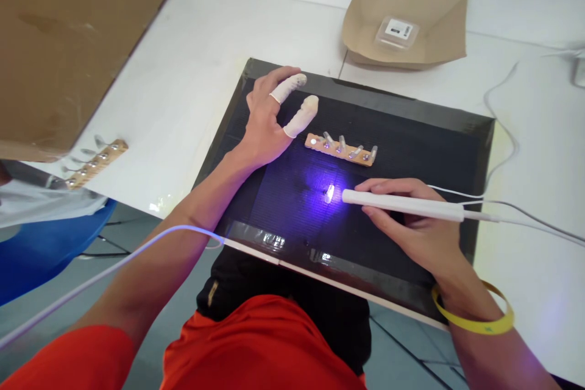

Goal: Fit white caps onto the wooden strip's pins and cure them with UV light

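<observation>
My right hand (411, 225) grips a white pen-shaped UV lamp (402, 204) with a cable at its rear end. From its tip, violet light falls on a small pale piece (329, 194) lying on the black mat (411, 134). My left hand (274, 109) hovers over or rests on the mat's far left part, thumb and forefinger in white finger cots and held apart, nothing between them. Just right of it lies a small tan strip (339, 150) carrying several clear tabs on little metal studs. Neither hand touches the strip.
Behind the mat sits a brown paper tray (439, 30) holding a small clear plastic box (397, 33). A large cardboard box (77, 30) stands at left, with another studded strip (97, 164) near its lower corner. Cables (525, 213) run off right; another cable (137, 250) crosses my left forearm.
</observation>
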`<state>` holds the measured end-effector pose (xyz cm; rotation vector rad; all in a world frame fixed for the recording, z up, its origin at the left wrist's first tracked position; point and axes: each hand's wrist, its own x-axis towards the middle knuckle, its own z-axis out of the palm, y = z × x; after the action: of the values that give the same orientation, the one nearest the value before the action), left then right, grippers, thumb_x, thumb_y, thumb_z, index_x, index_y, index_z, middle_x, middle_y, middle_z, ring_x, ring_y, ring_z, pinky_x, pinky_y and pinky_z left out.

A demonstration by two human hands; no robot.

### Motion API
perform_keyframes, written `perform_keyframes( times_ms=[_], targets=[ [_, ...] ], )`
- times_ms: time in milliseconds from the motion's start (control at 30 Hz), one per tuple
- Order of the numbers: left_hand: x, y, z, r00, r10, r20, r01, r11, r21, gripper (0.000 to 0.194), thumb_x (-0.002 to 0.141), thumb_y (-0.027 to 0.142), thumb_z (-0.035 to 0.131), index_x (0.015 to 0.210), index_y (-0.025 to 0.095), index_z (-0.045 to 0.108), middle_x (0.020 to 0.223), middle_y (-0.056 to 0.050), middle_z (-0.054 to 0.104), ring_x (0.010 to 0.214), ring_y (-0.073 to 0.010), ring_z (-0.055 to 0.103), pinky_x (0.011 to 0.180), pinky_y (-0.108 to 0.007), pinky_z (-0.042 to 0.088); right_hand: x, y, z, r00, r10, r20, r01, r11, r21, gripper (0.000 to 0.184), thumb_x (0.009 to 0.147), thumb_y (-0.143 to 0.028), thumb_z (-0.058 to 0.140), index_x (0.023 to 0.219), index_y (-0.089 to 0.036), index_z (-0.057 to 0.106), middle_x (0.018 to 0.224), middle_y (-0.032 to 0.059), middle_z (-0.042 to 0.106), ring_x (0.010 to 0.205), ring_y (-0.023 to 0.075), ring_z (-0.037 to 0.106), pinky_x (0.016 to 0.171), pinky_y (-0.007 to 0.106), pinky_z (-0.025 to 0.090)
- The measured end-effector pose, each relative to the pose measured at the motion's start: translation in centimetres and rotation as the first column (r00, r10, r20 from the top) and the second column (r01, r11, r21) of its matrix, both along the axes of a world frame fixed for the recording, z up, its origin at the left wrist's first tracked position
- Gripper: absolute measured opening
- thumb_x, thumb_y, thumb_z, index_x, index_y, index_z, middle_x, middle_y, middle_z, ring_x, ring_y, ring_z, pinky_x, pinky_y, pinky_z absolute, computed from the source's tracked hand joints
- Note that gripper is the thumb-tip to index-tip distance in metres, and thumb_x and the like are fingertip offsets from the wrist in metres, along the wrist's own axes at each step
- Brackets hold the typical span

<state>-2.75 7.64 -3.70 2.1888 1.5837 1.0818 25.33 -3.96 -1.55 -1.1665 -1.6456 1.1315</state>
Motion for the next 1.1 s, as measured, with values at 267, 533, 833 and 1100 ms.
perform_keyframes(
  times_ms=[267,533,833,1100],
  targets=[
    [0.7,-0.2,-0.1,0.966,0.227,0.125,-0.228,0.974,-0.007,0.059,0.103,0.073,0.039,0.130,0.029,0.066,0.126,-0.009,0.070,0.082,-0.0214,0.071,0.087,-0.045,0.059,0.1,0.0,0.0,1.000,0.003,-0.007,-0.003,1.000,-0.002,0.026,0.088,-0.016,0.081,0.107,-0.029,0.070,0.109,0.0014,0.082,0.095,0.0192,0.079,0.078,0.032,0.064],
    [0.5,0.3,-1.2,0.985,0.158,-0.074,-0.163,0.984,-0.071,0.082,0.091,0.087,0.047,0.143,0.025,0.059,0.129,-0.015,0.072,0.124,-0.0378,0.063,0.116,-0.058,0.038,0.1,0.0,0.0,1.000,-0.018,0.002,0.018,1.000,0.013,0.024,0.089,-0.018,0.082,0.107,-0.028,0.070,0.108,0.0027,0.082,0.095,0.0202,0.079,0.077,0.033,0.065],
    [0.7,0.5,-1.3,0.981,0.192,0.013,-0.188,0.972,-0.139,0.079,0.088,0.085,0.056,0.143,0.028,0.056,0.132,-0.012,0.072,0.139,-0.0416,0.054,0.123,-0.065,0.030,0.2,0.0,0.3,1.000,-0.015,0.018,0.015,1.000,0.022,0.023,0.089,-0.019,0.081,0.107,-0.029,0.071,0.108,0.0026,0.081,0.094,0.0201,0.079,0.071,0.031,0.065],
    [0.8,-0.2,-0.6,0.961,0.274,0.047,-0.274,0.962,-0.008,0.074,0.100,0.074,0.043,0.165,0.041,0.026,0.180,0.000,0.014,0.111,-0.0268,0.073,0.132,-0.059,0.017,0.0,0.2,0.4,1.000,-0.014,0.027,0.014,1.000,0.020,0.020,0.089,-0.020,0.081,0.105,-0.029,0.072,0.106,0.0025,0.082,0.092,0.0212,0.080,0.067,0.030,0.065]
  ],
)
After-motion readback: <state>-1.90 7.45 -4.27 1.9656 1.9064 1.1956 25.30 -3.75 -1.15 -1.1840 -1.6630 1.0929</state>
